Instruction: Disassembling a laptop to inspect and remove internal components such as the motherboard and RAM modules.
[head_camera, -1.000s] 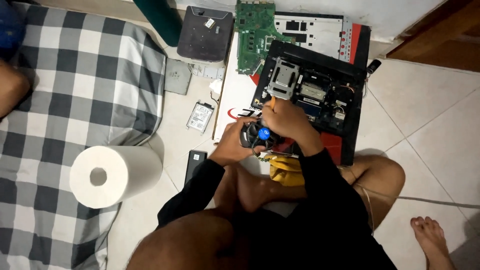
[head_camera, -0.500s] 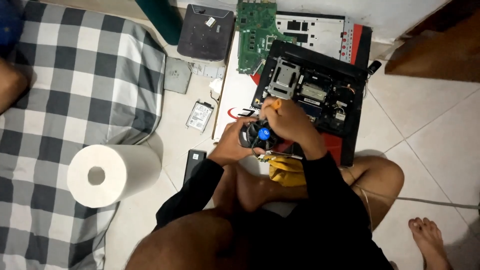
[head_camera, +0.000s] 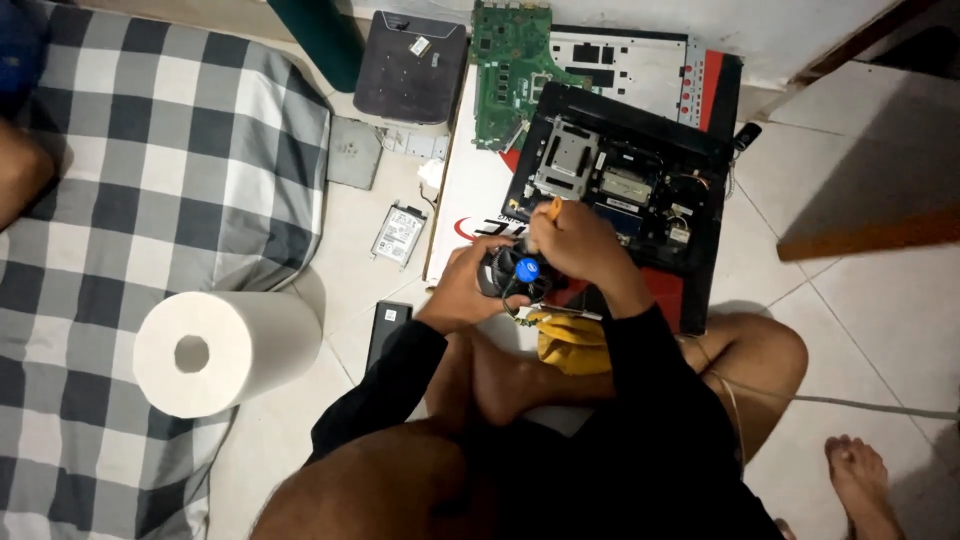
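Note:
My left hand (head_camera: 462, 288) and my right hand (head_camera: 578, 248) are both closed around a small black cooling fan with a blue centre (head_camera: 520, 272), held over my lap. An orange tool tip (head_camera: 553, 208) sticks up from my right hand. Just beyond the hands lies an opened black laptop base (head_camera: 640, 190) with its internals showing. A yellow cloth (head_camera: 572, 342) rests on my leg under my right forearm.
A green circuit board (head_camera: 508, 70), a dark grey cover panel (head_camera: 410, 68), a small hard drive (head_camera: 398, 234), a black flat slab (head_camera: 388, 330) and a white paper towel roll (head_camera: 220, 350) lie on the tiled floor. A checked blanket (head_camera: 140, 170) covers the left. Another person's bare foot (head_camera: 865, 485) is at lower right.
None of note; both hands stay on the fan, with only slight shifts of the fingers and of the camera.

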